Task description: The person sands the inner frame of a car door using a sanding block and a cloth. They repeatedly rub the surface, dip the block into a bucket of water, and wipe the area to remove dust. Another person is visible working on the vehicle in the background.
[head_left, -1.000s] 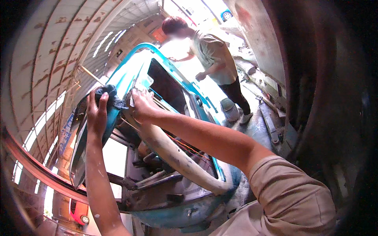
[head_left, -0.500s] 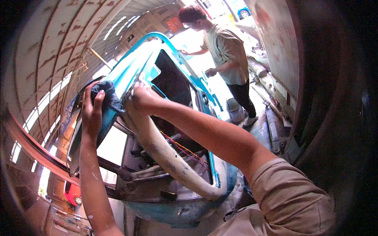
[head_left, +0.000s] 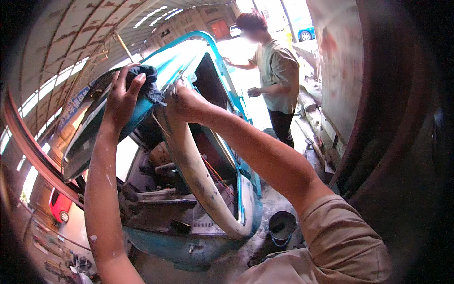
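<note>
My left hand (head_left: 122, 94) is raised and grips a dark blue rag (head_left: 147, 81) pressed against the teal upper frame (head_left: 113, 113) of a stripped vehicle cab. My right hand (head_left: 183, 100) is closed on the top of a cream-coloured pillar (head_left: 196, 175) that curves down to the cab's lower edge. The two hands are close together, the rag between them.
The cab's bare interior (head_left: 156, 189) shows brackets, wires and dusty metal. Another person (head_left: 276, 78) in a pale shirt stands behind the cab, one hand on its teal edge. A dark bucket (head_left: 281, 225) stands on the floor. A rusty wall (head_left: 378, 94) rises at the right.
The view has shifted closer to the cab. Both hands stay at the upper frame, the left still on the rag, the right still on the cream pillar.
</note>
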`<state>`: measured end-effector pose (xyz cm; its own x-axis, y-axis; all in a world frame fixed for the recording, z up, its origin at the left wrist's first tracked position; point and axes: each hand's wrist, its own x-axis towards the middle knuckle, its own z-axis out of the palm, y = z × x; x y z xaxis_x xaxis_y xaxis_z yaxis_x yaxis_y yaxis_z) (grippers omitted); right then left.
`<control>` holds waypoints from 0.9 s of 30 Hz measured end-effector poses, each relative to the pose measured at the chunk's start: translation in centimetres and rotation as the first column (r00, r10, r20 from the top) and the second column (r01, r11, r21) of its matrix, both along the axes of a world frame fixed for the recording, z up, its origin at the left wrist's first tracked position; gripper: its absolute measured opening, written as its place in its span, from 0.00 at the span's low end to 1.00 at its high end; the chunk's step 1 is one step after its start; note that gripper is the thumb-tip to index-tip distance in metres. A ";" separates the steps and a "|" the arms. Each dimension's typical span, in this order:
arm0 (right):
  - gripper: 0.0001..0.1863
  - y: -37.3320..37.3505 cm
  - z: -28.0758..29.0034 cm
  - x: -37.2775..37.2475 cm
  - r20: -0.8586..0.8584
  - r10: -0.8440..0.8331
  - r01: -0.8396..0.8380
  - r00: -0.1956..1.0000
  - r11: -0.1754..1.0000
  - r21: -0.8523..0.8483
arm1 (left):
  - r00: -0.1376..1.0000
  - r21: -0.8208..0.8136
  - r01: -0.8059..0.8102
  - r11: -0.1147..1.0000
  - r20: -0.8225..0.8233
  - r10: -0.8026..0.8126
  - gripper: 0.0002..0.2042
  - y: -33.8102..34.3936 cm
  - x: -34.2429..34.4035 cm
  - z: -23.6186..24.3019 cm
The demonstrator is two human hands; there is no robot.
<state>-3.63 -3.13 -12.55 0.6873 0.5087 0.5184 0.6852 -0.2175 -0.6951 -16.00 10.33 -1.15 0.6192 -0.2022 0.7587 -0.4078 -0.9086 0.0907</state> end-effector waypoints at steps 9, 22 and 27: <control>0.33 -0.5 -1.3 -3.0 0.007 0.107 -0.107 0.994 0.984 0.146 | 0.995 0.038 -0.057 0.998 0.090 0.053 0.25 1.5 0.3 -0.2; 0.33 1.9 -5.7 -5.3 0.363 -0.236 0.064 0.901 0.901 0.429 | 0.990 0.055 -0.062 0.997 0.128 0.054 0.33 2.5 1.5 -0.8; 0.38 -0.8 -3.1 -4.2 0.154 0.075 -0.116 0.985 0.953 0.279 | 0.996 0.021 -0.052 0.998 0.068 0.050 0.33 2.0 1.8 -0.5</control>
